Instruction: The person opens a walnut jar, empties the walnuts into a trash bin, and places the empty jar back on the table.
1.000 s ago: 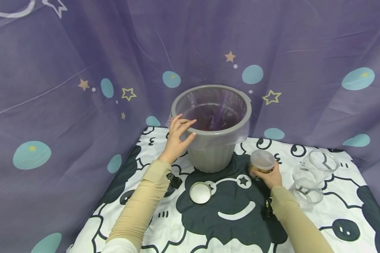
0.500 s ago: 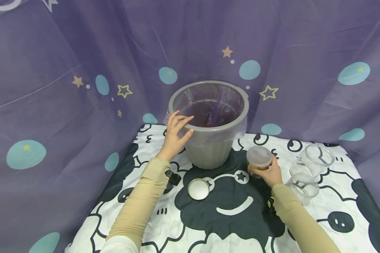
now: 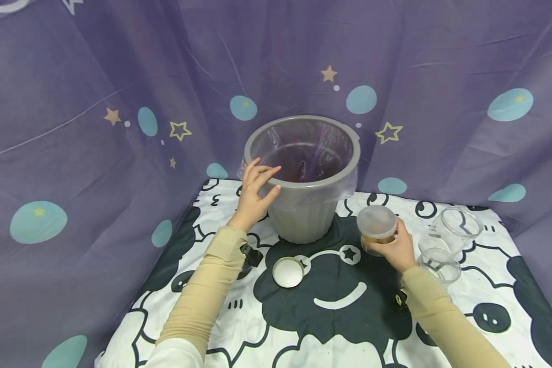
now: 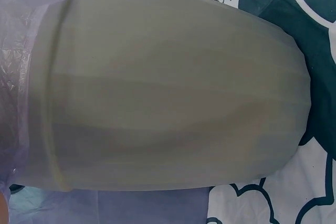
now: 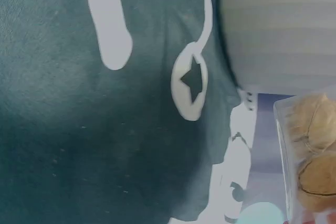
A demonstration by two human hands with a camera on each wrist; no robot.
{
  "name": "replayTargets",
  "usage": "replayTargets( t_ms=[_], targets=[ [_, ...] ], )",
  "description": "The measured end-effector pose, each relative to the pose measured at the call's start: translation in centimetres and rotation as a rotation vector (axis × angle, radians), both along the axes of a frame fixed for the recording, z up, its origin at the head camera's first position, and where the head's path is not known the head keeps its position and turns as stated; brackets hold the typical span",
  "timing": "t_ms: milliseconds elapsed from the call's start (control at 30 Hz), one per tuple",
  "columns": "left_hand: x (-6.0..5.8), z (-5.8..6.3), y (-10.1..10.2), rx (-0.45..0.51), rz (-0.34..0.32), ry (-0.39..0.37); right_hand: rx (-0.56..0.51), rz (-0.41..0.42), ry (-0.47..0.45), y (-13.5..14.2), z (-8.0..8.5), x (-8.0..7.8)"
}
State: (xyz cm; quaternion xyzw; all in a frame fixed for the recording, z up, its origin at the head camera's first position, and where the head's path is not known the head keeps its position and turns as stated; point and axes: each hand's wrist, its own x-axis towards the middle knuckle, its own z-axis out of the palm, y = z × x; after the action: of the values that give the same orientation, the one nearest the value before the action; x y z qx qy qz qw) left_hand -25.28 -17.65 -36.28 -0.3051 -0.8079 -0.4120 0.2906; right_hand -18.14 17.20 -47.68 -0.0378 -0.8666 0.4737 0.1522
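Note:
My left hand (image 3: 252, 198) rests at the near left rim of a grey trash bin (image 3: 301, 222), its fingers extended over the rim and the thumb apart outside. A thin clear purple bag (image 3: 324, 145) lines the bin and folds over its edge. My right hand (image 3: 397, 248) grips a clear plastic jar (image 3: 377, 227) with a translucent lid on top, right of the bin. In the right wrist view the jar (image 5: 283, 145) shows brown, rounded, walnut-like pieces (image 5: 317, 182) inside. The left wrist view is filled by the bin's side (image 4: 173, 87).
A white round lid (image 3: 288, 272) with a thin rim lies on the cartoon-print cloth (image 3: 340, 347) before the bin. Clear jars, one farther back (image 3: 462, 225) and one nearer (image 3: 439, 266), stand at the right. A purple curtain (image 3: 276, 61) hangs behind.
My right wrist and forearm have swung slightly right, with the jar still held and raised a little. The left hand stays at the bin's rim. The whole view has shifted slightly.

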Motion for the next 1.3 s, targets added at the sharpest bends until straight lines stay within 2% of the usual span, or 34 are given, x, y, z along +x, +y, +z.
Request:
replayTargets(
  t_ms=[367,567,700,800,900,1100,1300],
  targets=[
    [-0.1,0.1,0.3,-0.009,-0.01,0.004,-0.043,0.097,0.007,-0.3,3.6,1.4],
    [0.1,0.0,0.1,-0.011,-0.006,0.009,-0.083,0.135,0.053,-1.7,7.0,2.6],
    [0.2,0.2,-0.1,-0.034,-0.01,0.008,-0.067,0.146,0.084,-2.5,9.2,3.4],
    [0.2,0.4,-0.4,-0.067,0.001,0.0,-0.054,0.16,0.105,-2.7,10.2,3.6],
    [0.4,0.7,-0.6,-0.104,0.017,-0.015,-0.036,0.173,0.108,-2.4,10.1,3.3],
    [0.8,1.6,-0.8,-0.176,0.033,-0.073,0.01,0.182,0.112,-1.5,8.6,2.4],
    [1.9,2.3,-0.4,-0.225,0.044,-0.105,0.002,0.222,0.129,-1.8,8.7,3.0]
  ],
)
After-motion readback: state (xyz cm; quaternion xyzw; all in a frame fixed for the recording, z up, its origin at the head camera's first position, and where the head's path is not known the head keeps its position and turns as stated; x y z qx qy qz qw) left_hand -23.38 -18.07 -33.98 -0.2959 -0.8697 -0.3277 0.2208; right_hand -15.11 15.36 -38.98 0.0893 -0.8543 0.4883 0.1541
